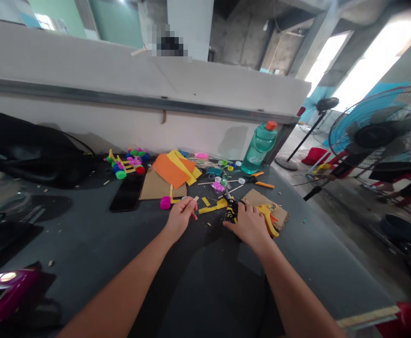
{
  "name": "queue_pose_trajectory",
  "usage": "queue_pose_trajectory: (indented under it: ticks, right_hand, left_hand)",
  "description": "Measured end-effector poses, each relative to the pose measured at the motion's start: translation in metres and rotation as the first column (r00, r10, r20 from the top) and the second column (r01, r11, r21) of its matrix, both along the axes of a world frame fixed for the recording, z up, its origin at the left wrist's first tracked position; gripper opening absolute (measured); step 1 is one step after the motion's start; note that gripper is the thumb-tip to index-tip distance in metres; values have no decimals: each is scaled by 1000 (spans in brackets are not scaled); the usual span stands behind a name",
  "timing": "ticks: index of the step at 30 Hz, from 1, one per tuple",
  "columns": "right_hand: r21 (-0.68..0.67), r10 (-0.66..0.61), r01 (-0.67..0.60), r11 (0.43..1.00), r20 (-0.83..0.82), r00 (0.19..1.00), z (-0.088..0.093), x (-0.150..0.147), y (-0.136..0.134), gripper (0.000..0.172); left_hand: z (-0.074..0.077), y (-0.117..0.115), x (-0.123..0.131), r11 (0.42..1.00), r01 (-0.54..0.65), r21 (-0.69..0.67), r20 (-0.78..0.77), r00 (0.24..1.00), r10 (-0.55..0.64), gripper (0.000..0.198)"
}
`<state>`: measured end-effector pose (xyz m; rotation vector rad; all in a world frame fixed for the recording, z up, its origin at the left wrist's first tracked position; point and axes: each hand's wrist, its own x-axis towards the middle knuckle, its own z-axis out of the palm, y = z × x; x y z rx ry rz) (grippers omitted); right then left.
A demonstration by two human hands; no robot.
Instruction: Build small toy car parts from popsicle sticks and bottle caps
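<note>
Grey is the table [121, 272], and on its far part a green bottle [256, 150] stands upright. Smaller is the cardboard [253, 197], just beside the right hand [250, 221]. This hand is palm down and half open, the thumb apart from the fingers. It lies against a black-and-yellow tool [231, 210]; whether it grips it, I cannot tell. The left hand [180, 218] is curled, with thumb and finger closed on a small stick [196, 199]. From this left hand the tool lies to the right, apart, its black part pointing away from the person; the right hand is clearly nearer. Between both hands, a yellow strip [211, 209] slants towards the tool. The stick, smallest of all, points forward and rightwards.
</note>
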<state>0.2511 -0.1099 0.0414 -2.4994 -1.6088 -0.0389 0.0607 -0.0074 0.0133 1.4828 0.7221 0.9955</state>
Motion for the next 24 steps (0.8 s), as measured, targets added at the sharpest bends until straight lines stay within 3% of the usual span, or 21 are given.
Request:
queue_pose_trajectory:
  ticks: [4,10,14,17,21,24]
  right_hand:
    - [-155,-41,40,987,-5,999,-3,0,3,74]
    - [-119,-113,102,988,-92,989,1,-1,10,50]
    - [5,77,-78,997,-210,975,4,-6,6,44]
    - [65,249,-241,968,-316,916,4,-11,-3,46]
    - [138,315,-283,949,-430,846,0,-15,-16,39]
    - [169,340,-296,940,-429,837,-4,-15,-22,39]
  left_hand:
    - [-7,4,0,1000,3,9,-25,1000,-2,32]
    - [-15,5,3,999,24,-39,-51,998,-26,31]
    - [-18,6,3,998,54,-29,-78,995,-56,31]
    - [-20,7,3,999,53,11,-121,991,-51,32]
    - [-20,7,3,997,70,32,-144,988,-65,33]
    - [-19,6,3,997,77,29,-138,988,-72,33]
